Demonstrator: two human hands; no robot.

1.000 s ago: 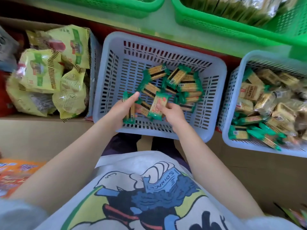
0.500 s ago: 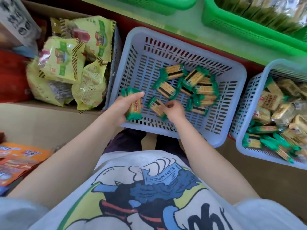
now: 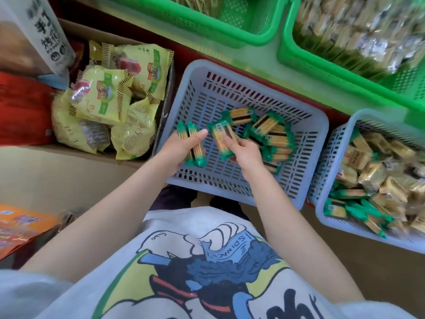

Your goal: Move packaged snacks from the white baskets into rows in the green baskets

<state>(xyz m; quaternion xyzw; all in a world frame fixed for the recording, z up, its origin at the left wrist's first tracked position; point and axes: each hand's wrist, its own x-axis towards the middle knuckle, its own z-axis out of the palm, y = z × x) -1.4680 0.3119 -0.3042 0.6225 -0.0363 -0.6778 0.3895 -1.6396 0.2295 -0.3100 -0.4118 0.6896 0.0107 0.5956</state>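
Green-ended yellow snack packets point(image 3: 195, 143) stacked in left hand point(image 3: 179, 149); right hand point(image 3: 247, 154) pinches another packet point(image 3: 222, 139) over white slotted plastic basket point(image 3: 305, 143), likely gathering a row.

Little can be read here. On the white carton point(image 3: 43, 35) at the far left, large dark Chinese characters run down its side; the top one looks like 手, the rest are too blurred to tell, and a line of small Latin capitals beneath them cannot be made out. On the near shirt point(image 3: 207, 261), the blue can in the cartoon print carries letters seen upside down, roughly "SPINAC". The snack packet point(image 3: 222, 137) in the right hand shows a small white barcode label, its digits unreadable. Brown packets in the white basket on the right point(image 3: 326, 203) carry dark print too blurred to read.
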